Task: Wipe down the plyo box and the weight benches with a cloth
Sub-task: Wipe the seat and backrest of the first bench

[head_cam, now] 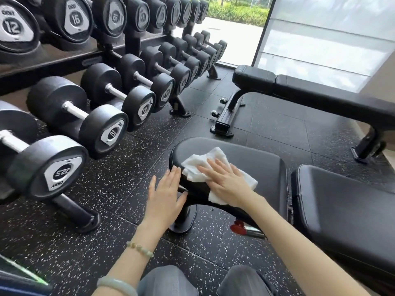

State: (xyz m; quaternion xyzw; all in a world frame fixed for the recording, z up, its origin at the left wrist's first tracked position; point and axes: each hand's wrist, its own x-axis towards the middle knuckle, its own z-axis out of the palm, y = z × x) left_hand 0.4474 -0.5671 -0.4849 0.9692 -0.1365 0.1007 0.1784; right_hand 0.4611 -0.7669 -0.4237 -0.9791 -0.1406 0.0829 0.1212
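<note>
Keep your flat, spread right hand pressing the cloth across the lower-centre bench seat; brace with your open left hand.

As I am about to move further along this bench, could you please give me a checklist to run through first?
1. Cloth lies flat under the right hand on the seat pad: ok.
2. Left hand is open at the pad's end, beside the cloth and not on it: ok.
3. The visible part of the back pad has nothing lying on it: ok.
4. The cloth's upper side looks white; the underside is hidden: cannot tell.
5. Seat pad wiped all over: cannot tell.
6. Far bench already wiped: cannot tell.
</note>
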